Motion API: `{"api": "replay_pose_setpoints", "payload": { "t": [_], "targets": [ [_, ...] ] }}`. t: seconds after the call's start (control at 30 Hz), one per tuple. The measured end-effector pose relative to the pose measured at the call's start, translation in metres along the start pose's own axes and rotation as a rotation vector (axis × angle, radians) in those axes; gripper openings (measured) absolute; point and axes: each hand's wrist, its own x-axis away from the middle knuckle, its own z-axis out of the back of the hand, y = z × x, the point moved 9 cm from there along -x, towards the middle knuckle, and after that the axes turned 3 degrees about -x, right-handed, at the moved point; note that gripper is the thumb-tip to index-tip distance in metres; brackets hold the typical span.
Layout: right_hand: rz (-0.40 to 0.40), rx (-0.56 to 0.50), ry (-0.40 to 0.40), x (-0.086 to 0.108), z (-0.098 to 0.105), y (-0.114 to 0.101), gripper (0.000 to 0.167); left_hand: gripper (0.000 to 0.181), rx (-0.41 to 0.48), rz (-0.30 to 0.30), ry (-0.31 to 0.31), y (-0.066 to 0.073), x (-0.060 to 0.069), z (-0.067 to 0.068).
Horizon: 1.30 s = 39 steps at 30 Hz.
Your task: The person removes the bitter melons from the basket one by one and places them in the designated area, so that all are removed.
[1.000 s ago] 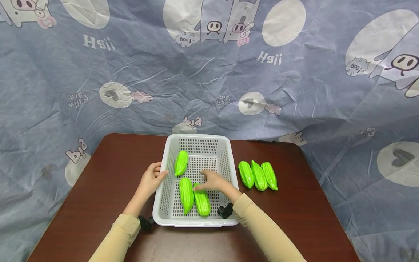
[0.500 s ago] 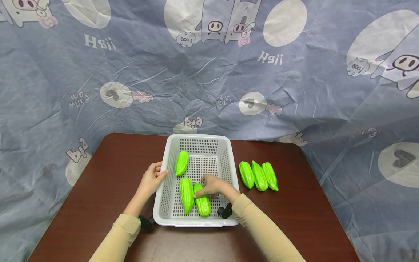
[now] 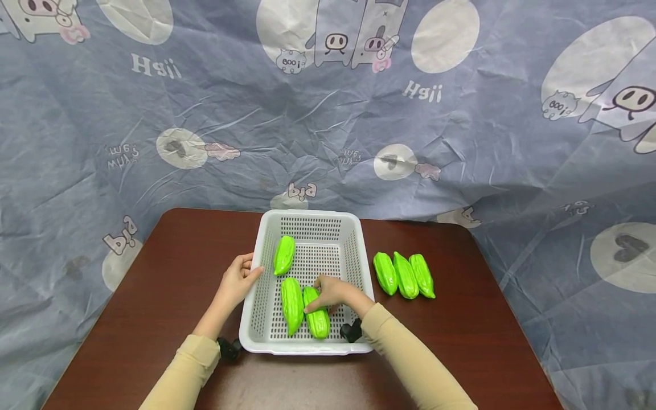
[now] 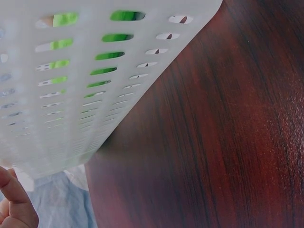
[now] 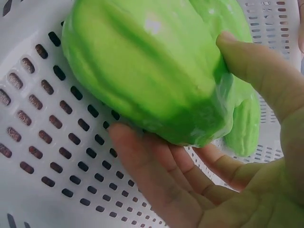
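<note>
A white slotted basket [image 3: 307, 349] holds several green ridged vegetables. At its left rim my left hand [image 3: 238, 282] grips the edge, thumb on top and fingers outside; part of that hand [image 4: 18, 202] shows beside the basket wall [image 4: 28, 137]. Inside, my right hand [image 3: 337, 291] grips the nearer right vegetable [image 3: 319, 325], thumb on its left side. The right wrist view has the thumb and fingers of that hand [image 5: 256, 178] on opposite sides of the vegetable [image 5: 137, 71]. Another vegetable [image 3: 292, 304] lies just left of it, and a third [image 3: 284, 255] lies farther back.
Right of the basket, three more green vegetables [image 3: 406, 276] lie side by side on the dark brown table [image 3: 456, 341]. A blue-grey printed cloth [image 3: 307, 125] hangs behind the table. Black devices [image 3: 229, 349] are on both wrists.
My right hand has lowered toward the near right vegetable, and its thumb and fingers have come around it. The left hand and the basket have stayed in place.
</note>
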Motion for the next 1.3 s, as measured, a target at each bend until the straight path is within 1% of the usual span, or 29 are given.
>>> {"api": "replay_pose_setpoints", "payload": {
  "t": [0.17,0.33,0.57,0.77,0.97,1.2,1.3],
  "targets": [
    [0.005,-0.016,0.012,0.000,0.004,0.000,0.067,0.054,0.000,0.004,-0.002,-0.002,-0.001,-0.001],
    [0.018,-0.030,0.044,0.000,0.013,-0.002,0.069,0.054,0.000,0.011,-0.004,-0.003,-0.002,-0.001],
    [0.054,-0.088,0.118,0.004,0.033,-0.011,0.070,0.054,-0.002,0.014,-0.005,-0.004,-0.002,-0.001],
    [0.087,-0.163,0.190,0.009,0.054,-0.017,0.072,0.055,-0.006,0.017,-0.007,-0.004,-0.002,-0.001],
    [0.127,-0.216,0.285,0.018,0.078,-0.024,0.073,0.054,-0.017,0.010,-0.004,-0.003,-0.001,-0.002],
    [0.143,-0.173,0.451,0.036,0.108,-0.028,0.076,0.055,-0.023,0.012,-0.009,-0.003,-0.001,-0.001],
    [0.156,-0.194,0.514,0.044,0.119,-0.028,0.075,0.055,-0.022,0.013,-0.011,-0.003,-0.001,-0.001]
  ]
}}
